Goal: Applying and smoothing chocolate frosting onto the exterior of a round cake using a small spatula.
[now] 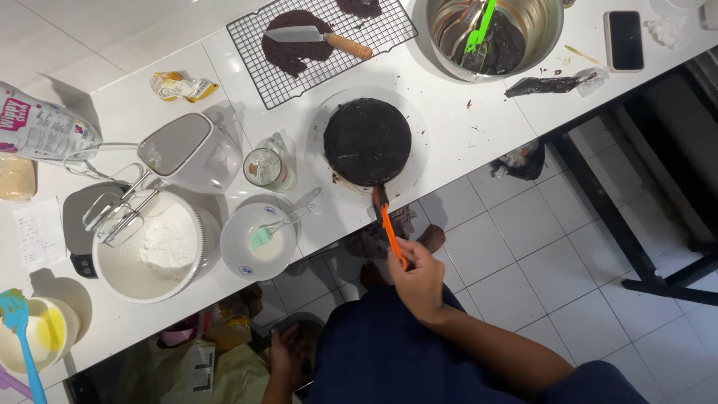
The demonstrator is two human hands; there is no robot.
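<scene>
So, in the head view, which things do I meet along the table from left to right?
Blue spatula → white mixing bowl → small bowl with brush → glass jar → chocolate cake → steel bowl → phone.

The right hand (419, 280) holds an orange spatula (387, 224) against the dark round cake (367, 141).

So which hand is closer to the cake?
The right hand, holding the orange spatula against the cake. The left hand hangs low under the table.

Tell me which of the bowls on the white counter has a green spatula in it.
The big steel bowl at the far edge, smeared with chocolate, holds the green spatula.
</scene>
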